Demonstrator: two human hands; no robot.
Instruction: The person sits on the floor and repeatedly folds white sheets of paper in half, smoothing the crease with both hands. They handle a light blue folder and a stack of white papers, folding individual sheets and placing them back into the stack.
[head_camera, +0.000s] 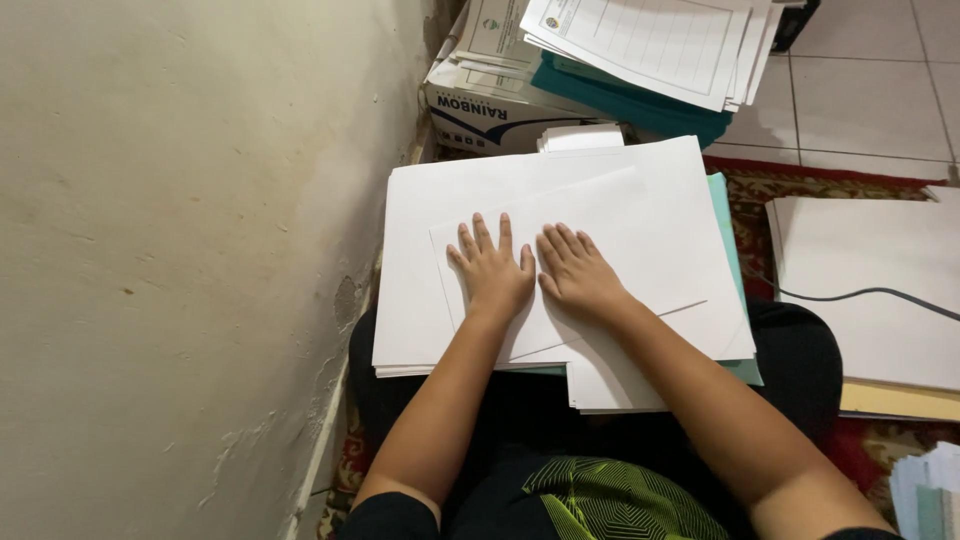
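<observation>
A loose stack of white paper sheets (620, 180) rests on my lap, with a teal folder (730, 240) showing along its right edge. The top sheet (640, 240) lies slightly askew on the stack. My left hand (493, 268) presses flat on that sheet, fingers spread a little. Right beside it, my right hand (577, 270) also lies flat on the sheet, fingers together, the two hands nearly touching at the thumbs. Neither hand grips anything.
A stained wall (180, 250) closes off the left side. Behind the stack stands a cardboard box (480, 115) topped with printed forms (650, 40) and teal folders. More white sheets (870, 270) with a grey cable (870, 293) lie at right on a patterned red rug (760, 185).
</observation>
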